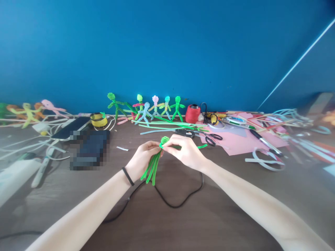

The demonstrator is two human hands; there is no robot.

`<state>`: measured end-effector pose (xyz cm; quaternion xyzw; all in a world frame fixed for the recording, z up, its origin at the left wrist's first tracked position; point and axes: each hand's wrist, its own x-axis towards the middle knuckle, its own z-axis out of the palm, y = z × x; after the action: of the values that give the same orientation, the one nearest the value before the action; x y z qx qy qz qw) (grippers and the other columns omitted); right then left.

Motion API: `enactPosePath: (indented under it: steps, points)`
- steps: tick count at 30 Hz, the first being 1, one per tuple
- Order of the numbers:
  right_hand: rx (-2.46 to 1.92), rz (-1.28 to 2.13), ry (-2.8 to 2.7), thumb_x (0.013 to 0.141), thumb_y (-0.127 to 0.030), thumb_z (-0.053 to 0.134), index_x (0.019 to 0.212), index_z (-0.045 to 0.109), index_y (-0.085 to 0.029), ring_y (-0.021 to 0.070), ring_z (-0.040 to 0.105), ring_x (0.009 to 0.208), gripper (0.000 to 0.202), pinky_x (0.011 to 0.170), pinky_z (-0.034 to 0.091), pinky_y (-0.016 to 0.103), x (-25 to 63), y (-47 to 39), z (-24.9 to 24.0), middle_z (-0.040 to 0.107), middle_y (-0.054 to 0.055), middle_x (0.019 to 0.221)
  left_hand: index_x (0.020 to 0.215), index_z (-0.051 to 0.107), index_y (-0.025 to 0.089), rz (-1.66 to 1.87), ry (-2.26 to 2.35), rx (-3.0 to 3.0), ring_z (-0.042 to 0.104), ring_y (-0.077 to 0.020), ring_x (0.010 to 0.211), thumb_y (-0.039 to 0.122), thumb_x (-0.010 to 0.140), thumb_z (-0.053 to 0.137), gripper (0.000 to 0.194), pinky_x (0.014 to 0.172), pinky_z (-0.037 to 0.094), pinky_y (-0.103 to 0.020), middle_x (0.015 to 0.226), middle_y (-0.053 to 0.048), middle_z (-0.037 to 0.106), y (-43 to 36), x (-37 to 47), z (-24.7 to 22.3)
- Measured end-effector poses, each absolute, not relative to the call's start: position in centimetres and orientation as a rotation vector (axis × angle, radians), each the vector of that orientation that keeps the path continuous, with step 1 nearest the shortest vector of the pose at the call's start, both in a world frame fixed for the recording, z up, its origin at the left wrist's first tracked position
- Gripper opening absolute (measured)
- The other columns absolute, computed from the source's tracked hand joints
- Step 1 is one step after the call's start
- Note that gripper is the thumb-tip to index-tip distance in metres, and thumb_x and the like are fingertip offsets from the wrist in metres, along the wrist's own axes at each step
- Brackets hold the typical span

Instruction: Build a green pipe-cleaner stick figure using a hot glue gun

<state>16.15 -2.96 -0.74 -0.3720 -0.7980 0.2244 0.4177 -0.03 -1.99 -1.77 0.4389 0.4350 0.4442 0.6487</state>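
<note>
A bundle of green pipe cleaners (154, 170) is held up over the table, its loose strands hanging down and fanning out. At its top sits a coiled, rounded green knob (164, 140). My left hand (143, 158) is closed around the bundle just below the knob. The thumb and fingertips of my right hand (186, 150) pinch the same bundle at its neck. One green end (202, 146) sticks out to the right, behind my right hand. Black-handled scissors (214, 138) lie just beyond that hand.
Pipe-cleaner figures (146, 113) stand along the blue wall (167, 45). Loose green pipe cleaners (170, 124), a red thread spool (193, 114) and pink paper (230, 143) lie at the back. Left are a dark phone (91, 148) and white cables (56, 153). A black cord (178, 207) loops in front.
</note>
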Motion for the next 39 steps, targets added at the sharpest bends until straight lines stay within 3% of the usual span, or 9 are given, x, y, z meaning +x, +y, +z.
enactPosePath:
  steps: [11,16,25,32,39]
  points:
    - [-0.939,0.685,-1.862,0.08,-0.023,0.057,0.075,0.065,-0.017,0.0127,0.057,0.073,0.011,0.068,0.046,0.027,16.2,-3.1,-0.7,0.059,0.002,0.074,0.072,0.059,0.012,0.895,1.083,1.17,0.055,-0.0105,0.055,0.028,0.067,0.064,0.018,0.054,0.041,-0.022,0.06,-0.002,0.059,-2.5,0.2,-1.7]
    - [-0.939,0.709,-1.829,0.079,-0.024,0.057,0.073,0.064,-0.016,0.0122,0.056,0.071,0.012,0.067,0.046,0.026,16.0,-3.1,-1.0,0.06,0.002,0.073,0.062,0.057,0.011,1.014,1.118,1.226,0.047,-0.0069,0.049,0.027,0.067,0.063,0.018,0.049,0.036,-0.02,0.053,0.001,0.055,-2.4,0.3,-1.8]
    - [-1.029,1.095,-1.731,0.074,-0.03,0.061,0.073,0.061,-0.015,0.0104,0.054,0.059,0.014,0.054,0.045,0.024,16.0,-2.5,-2.2,0.06,0.001,0.067,0.067,0.055,0.011,1.06,1.033,1.079,0.045,-0.0049,0.047,0.027,0.065,0.063,0.018,0.047,0.035,-0.018,0.057,0.001,0.054,-1.9,-0.3,-1.7]
    - [-1.068,1.268,-1.793,0.071,-0.028,0.062,0.076,0.063,-0.014,0.0076,0.048,0.05,0.015,0.048,0.04,0.021,17.1,-1.1,-2.7,0.059,-0.001,0.063,0.063,0.05,0.014,0.914,1.054,1.33,0.041,-0.0052,0.045,0.033,0.071,0.058,0.022,0.045,0.032,-0.019,0.053,0.004,0.048,-2.0,-0.5,-0.9]
    - [-1.111,1.157,-2.016,0.073,-0.026,0.058,0.074,0.065,-0.012,0.0093,0.05,0.055,0.015,0.053,0.038,0.022,18.5,0.0,-3.1,0.059,0.0,0.062,0.062,0.053,0.015,0.465,1.083,1.699,0.043,-0.0068,0.046,0.034,0.073,0.052,0.022,0.047,0.033,-0.02,0.053,0.003,0.051,-2.0,-1.0,0.2]
